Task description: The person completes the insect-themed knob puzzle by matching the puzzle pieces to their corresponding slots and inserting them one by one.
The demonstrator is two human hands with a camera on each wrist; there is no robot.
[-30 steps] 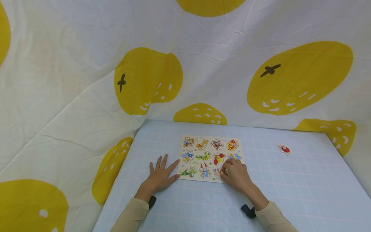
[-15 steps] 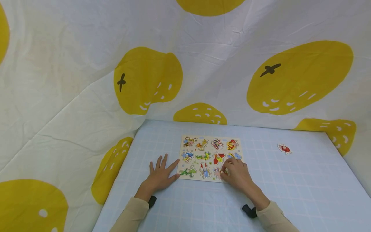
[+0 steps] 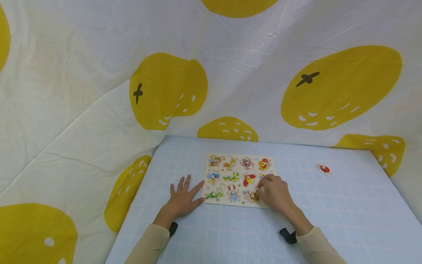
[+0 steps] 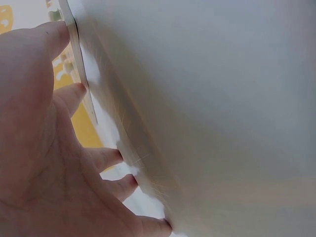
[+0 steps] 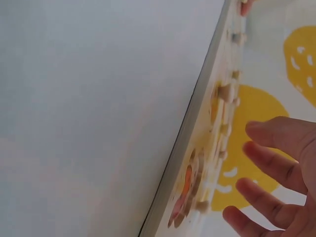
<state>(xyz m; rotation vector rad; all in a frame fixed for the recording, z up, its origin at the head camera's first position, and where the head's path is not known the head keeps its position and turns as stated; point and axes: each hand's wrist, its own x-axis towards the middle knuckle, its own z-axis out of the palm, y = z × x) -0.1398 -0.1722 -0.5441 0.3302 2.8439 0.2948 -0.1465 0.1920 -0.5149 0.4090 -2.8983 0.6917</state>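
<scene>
A wooden peg puzzle board [image 3: 220,186] with rows of colourful insect pieces lies on the table. My left hand [image 3: 180,201] is flat with fingers spread. Its thumb and forefinger touch the board's left edge, as the left wrist view also shows at the board [image 4: 79,64]. Over the board's lower right part is my right hand [image 3: 276,192], just right of the snail piece [image 3: 253,197]. In the right wrist view the right hand's fingers [image 5: 269,202] are loosely bent and apart from the thumb, holding nothing, beside the board's pegs [image 5: 202,206]. The blue-winged piece is mostly hidden behind this hand.
A loose ladybird piece [image 3: 324,169] lies on the table to the right of the board. The table has a pale blue checked cloth [image 3: 329,212]. Behind and to the left hangs a white curtain [image 3: 99,139] with yellow fruit prints.
My right hand has let go of the snail piece's peg and moved a little to the right and up. The snail piece now shows in the board. My left hand stays put.
</scene>
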